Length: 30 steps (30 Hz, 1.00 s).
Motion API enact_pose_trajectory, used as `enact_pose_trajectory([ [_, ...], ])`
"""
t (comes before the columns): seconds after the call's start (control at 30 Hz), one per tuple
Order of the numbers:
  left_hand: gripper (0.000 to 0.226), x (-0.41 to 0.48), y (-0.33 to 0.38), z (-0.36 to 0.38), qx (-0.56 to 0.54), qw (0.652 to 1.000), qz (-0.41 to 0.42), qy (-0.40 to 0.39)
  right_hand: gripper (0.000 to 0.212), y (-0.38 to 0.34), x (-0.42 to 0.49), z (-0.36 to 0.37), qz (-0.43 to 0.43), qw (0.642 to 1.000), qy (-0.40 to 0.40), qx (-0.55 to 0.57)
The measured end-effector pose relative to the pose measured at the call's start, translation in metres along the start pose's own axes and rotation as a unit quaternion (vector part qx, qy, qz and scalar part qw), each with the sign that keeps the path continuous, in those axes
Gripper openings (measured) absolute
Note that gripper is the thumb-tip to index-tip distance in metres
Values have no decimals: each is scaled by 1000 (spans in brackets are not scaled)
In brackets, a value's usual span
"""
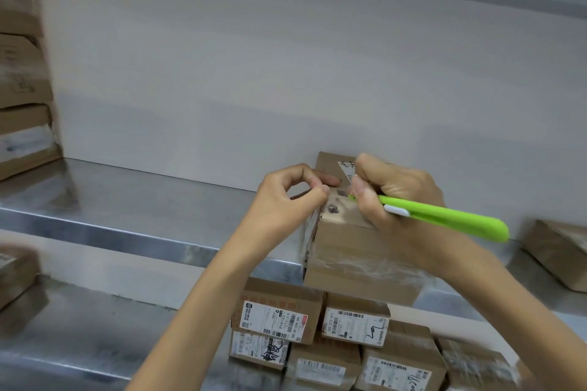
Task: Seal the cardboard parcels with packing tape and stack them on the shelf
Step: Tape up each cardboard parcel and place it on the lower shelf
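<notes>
On the shelf, right fingers grip a green cutter.

One wide-angle head-worn camera looks forward and slightly down, facing a brushed steel shelf and the plain white wall behind it. It sits close, the left hand and right hand filling the lower middle.
</notes>
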<state>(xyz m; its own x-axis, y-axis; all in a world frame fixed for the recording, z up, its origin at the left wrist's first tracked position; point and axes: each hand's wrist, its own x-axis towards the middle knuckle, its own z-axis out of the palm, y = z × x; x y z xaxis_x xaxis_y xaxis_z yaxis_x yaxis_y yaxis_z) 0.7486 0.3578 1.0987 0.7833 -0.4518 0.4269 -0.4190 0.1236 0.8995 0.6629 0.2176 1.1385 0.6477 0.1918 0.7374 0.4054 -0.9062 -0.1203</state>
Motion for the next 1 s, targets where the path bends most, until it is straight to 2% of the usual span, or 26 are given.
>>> enact_pose_trajectory([
  [0.07, 24, 0, 0, 0, -2, 1000, 3, 0, 20, 0, 1, 0, 8, 1000, -13, -8],
  [0.17, 23, 1, -1, 0, -3, 1000, 6, -4, 28, 4, 2, -1, 50, 996, -26, 62],
  [0.3, 18, 1, -2, 0, -1, 1000, 8, -3, 42, 5, 2, -6, 81, 985, -8, 153],
  [0.43, 13, 1, -4, 0, -1, 1000, 10, 5, 42, 9, 2, -7, 120, 968, 27, 219],
  [0.77, 23, 1, -1, 0, -1, 1000, 6, 0, 41, 7, 2, -5, 75, 990, -16, 120],
  [0.9, 23, 0, 1, 0, -7, 1000, 9, -3, 30, 5, 5, -3, 71, 995, -30, 70],
  [1.0, 19, 0, -1, -1, -1, 1000, 10, -2, 35, 7, 4, -4, 81, 988, -13, 132],
])
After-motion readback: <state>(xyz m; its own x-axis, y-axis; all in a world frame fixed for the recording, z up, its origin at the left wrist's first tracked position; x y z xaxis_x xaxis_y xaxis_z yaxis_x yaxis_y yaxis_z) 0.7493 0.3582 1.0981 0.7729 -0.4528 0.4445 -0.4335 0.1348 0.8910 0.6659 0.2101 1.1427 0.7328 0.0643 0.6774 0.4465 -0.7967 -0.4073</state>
